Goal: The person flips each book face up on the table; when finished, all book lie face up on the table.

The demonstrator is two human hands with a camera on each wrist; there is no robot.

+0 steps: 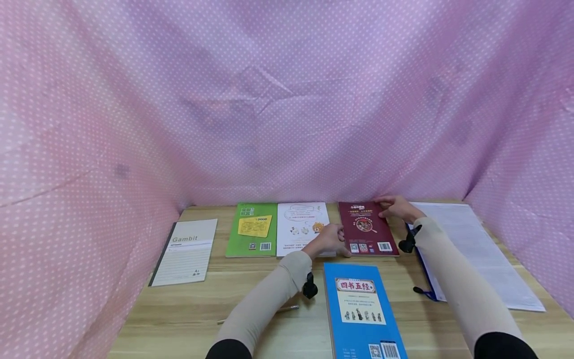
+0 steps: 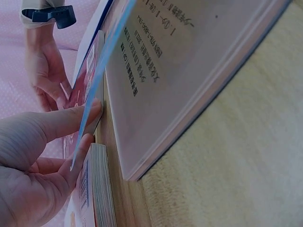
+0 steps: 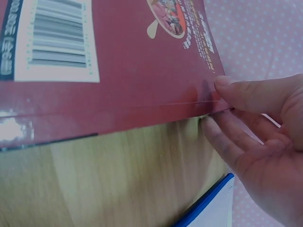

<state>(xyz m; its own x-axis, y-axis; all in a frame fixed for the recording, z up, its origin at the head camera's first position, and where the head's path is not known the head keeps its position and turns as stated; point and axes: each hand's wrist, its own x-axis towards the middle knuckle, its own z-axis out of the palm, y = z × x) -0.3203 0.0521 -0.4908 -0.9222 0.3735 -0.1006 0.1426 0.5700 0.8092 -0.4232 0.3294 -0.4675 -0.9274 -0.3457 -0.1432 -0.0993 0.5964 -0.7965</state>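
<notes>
A maroon book (image 1: 366,227) lies at the back of the wooden table, its barcode side up. My right hand (image 1: 396,208) holds its upper right corner; in the right wrist view the thumb (image 3: 236,92) rests on the cover and the fingers are at the edge below. At the book's lower left edge is my left hand (image 1: 329,239), thumb and fingers around that edge in the left wrist view. Nearer lies a blue book (image 1: 358,284), whose slightly raised cover edge (image 2: 97,78) crosses in front of the left hand in that view.
A white book (image 1: 300,214) and a green book (image 1: 237,244) lie left of the maroon one. Far left is a notebook (image 1: 186,257). A white folder with blue edging (image 1: 475,249) lies right. A pencil-like stick (image 1: 287,308) is partly under the left forearm. Pink dotted cloth (image 1: 287,149) hangs behind.
</notes>
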